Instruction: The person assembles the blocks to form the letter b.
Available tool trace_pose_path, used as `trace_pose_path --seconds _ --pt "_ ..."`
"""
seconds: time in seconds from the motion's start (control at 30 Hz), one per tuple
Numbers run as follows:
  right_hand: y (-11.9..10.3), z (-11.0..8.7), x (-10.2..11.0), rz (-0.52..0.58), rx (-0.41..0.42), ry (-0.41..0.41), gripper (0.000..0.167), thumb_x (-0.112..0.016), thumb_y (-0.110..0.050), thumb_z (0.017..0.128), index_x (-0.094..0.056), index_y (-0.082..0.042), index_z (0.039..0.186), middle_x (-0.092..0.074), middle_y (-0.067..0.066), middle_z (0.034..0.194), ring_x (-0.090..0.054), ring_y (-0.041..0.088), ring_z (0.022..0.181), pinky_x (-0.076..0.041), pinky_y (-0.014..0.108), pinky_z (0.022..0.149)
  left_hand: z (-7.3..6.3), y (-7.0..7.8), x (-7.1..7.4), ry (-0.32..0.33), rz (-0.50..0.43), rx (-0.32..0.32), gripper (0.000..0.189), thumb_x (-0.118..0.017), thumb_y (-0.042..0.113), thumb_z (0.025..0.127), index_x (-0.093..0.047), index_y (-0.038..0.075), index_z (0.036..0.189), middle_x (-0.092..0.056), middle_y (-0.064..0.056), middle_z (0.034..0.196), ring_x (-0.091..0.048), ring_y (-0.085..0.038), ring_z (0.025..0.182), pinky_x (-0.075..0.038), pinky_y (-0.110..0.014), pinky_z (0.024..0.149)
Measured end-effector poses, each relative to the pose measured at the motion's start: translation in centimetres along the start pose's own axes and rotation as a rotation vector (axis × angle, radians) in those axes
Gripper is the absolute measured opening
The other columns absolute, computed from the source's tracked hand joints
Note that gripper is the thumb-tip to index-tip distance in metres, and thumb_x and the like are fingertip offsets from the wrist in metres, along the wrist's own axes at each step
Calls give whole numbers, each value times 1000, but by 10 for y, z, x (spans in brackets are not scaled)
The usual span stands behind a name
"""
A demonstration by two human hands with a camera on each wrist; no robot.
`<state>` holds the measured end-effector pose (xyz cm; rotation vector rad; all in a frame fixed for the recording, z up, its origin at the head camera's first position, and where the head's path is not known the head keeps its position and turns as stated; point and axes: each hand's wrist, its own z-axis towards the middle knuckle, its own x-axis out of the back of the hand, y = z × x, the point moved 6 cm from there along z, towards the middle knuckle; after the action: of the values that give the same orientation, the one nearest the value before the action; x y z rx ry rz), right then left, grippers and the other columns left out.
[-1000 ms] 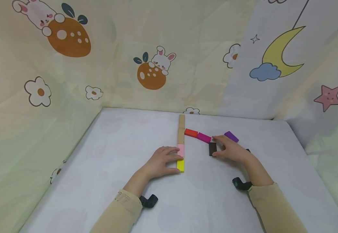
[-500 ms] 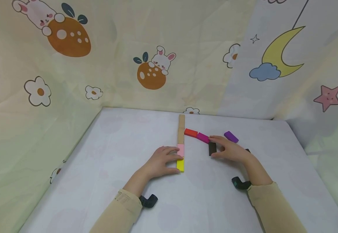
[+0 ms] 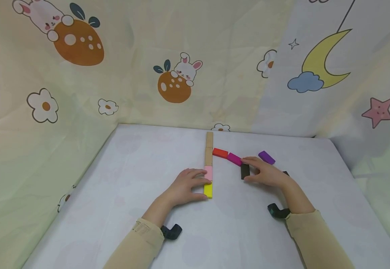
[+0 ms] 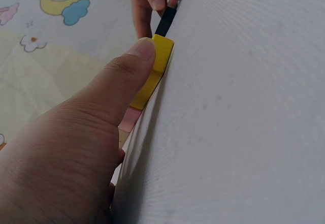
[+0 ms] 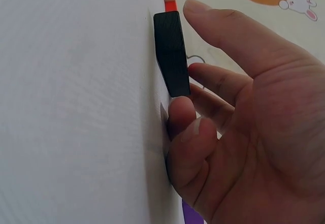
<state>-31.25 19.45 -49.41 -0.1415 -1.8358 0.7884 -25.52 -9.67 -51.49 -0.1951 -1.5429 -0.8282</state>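
Observation:
A straight column of flat domino blocks lies on the white table: two plain wooden ones (image 3: 209,156), a pink one (image 3: 208,173) and a yellow one (image 3: 208,190) at the near end. My left hand (image 3: 184,188) pinches the yellow block, thumb at its near end and a finger by the pink seam. From the column a red block (image 3: 220,153) and a magenta block (image 3: 234,159) slant rightward to a black block (image 3: 245,171). My right hand (image 3: 265,172) holds the black block (image 5: 170,51) lengthwise; the index fingertip reaches the magenta block's end, the thumb the near corner.
A purple block (image 3: 267,157) lies apart, beyond my right hand. Another dark piece (image 3: 286,173) shows partly behind the right wrist. Patterned cloth (image 3: 131,74) walls the table's back and sides. Black wrist cameras (image 3: 171,232) stick out from both sleeves.
My right index finger has shifted slightly left, onto the right end of the magenta block, and the thumb a little left too. The left hand keeps its place.

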Motion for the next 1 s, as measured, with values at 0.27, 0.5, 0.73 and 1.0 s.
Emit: trace_pose_path --seconds 0.27,0.5,0.73,1.0 --pt "6 -1 3 52 -14 36 74 -77 -45 83 -43 -25 147 -43 7 147 -51 27 113 -54 42 90 0 1 2 -4 -3 -1 56 -68 59 85 -54 46 137 -40 12 154 -34 -15 143 -24 -45 122" --pt "8 -1 3 78 -44 33 63 -78 -38 83 -49 -22 137 -49 6 133 -49 24 104 -49 30 80 0 2 1 -2 1 -7 55 -68 59 85 -55 45 136 -41 12 153 -35 -15 142 -24 -46 122" --pt "4 -3 1 89 -52 15 62 -79 -35 83 -50 -22 136 -49 6 129 -50 24 99 -49 31 76 0 0 0 7 -1 -8 55 -68 60 85 -54 47 137 -41 12 153 -35 -16 142 -25 -46 122" --pt "3 -3 0 79 -27 4 61 -79 -33 83 -50 -22 136 -49 5 127 -51 22 93 -49 31 74 0 0 0 15 -1 -8 55 -68 60 84 -54 47 136 -40 13 153 -35 -15 142 -24 -45 122"
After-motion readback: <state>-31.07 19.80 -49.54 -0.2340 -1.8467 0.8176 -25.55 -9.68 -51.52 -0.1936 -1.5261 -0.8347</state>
